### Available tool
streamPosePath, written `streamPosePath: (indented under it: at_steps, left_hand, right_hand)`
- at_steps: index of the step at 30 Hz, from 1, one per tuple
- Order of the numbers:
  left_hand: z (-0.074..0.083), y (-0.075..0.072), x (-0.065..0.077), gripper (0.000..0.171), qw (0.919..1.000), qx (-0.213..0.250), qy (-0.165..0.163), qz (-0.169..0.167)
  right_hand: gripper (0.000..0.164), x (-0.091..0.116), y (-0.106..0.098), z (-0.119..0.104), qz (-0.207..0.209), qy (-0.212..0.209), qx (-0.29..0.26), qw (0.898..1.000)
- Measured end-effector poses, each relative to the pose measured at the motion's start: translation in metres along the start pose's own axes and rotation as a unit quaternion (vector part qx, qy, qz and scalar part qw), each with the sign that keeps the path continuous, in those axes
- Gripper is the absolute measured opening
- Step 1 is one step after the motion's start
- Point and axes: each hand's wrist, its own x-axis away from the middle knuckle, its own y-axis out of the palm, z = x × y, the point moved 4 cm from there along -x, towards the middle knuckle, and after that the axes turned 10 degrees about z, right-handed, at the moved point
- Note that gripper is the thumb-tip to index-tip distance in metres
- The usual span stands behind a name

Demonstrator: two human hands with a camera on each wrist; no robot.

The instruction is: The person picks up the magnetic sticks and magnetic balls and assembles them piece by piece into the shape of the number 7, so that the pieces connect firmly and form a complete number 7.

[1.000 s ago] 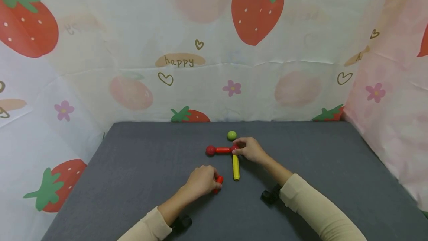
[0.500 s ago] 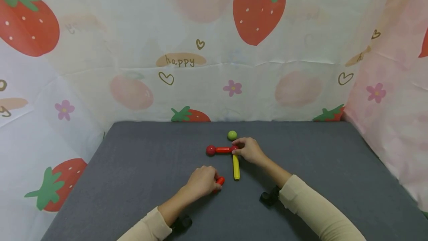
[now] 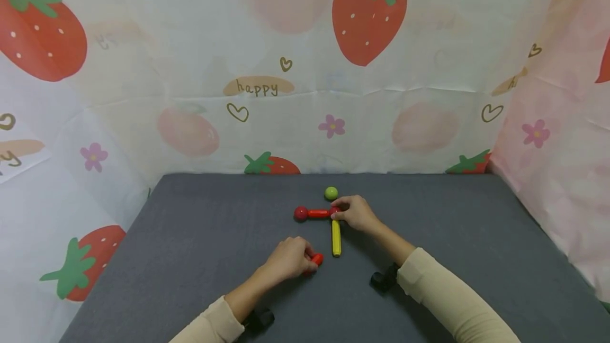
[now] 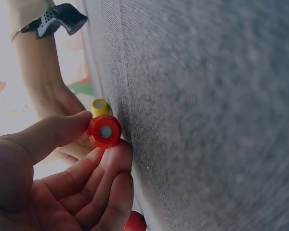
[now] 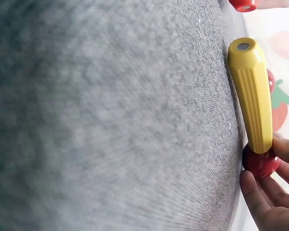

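Observation:
In the head view, my left hand (image 3: 290, 258) pinches a short red rod (image 3: 317, 259) between thumb and fingers, low over the table. The left wrist view shows a silvery disc in the end of that red rod (image 4: 105, 132). Farther off, my right hand (image 3: 357, 214) pinches a red ball (image 5: 261, 162). A yellow rod (image 3: 336, 238) runs from this ball toward the near side, its free end facing me. Leftward from the same ball lies another red rod (image 3: 318, 213), ending at a second red ball (image 3: 301, 213).
A green ball (image 3: 331, 193) sits behind the joined pieces, near the table's back. Dark grey cloth covers the table (image 3: 205, 226). Strawberry-print curtains (image 3: 190, 68) rise at the back and sides. Black devices (image 3: 259, 319) are worn at both wrists.
The far end of the red rod in my left hand has swung to the right, toward the yellow rod's near end. My right hand and the joined pieces stay in place.

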Motion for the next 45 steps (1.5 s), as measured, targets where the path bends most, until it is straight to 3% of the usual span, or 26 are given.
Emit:
streamPosePath:
  at_steps: [14,45]
  left_hand:
    - [0.004,0.006,0.001,0.016,0.9958,0.087,-0.013,-0.027]
    - [0.017,0.017,0.000,0.013,0.9959,0.090,0.001,-0.007]
  right_hand:
    - [0.029,-0.002,-0.002,0.001,0.000,-0.001,0.009,1.000]
    - [0.029,-0.001,-0.003,0.003,-0.002,0.009,-0.010,1.000]
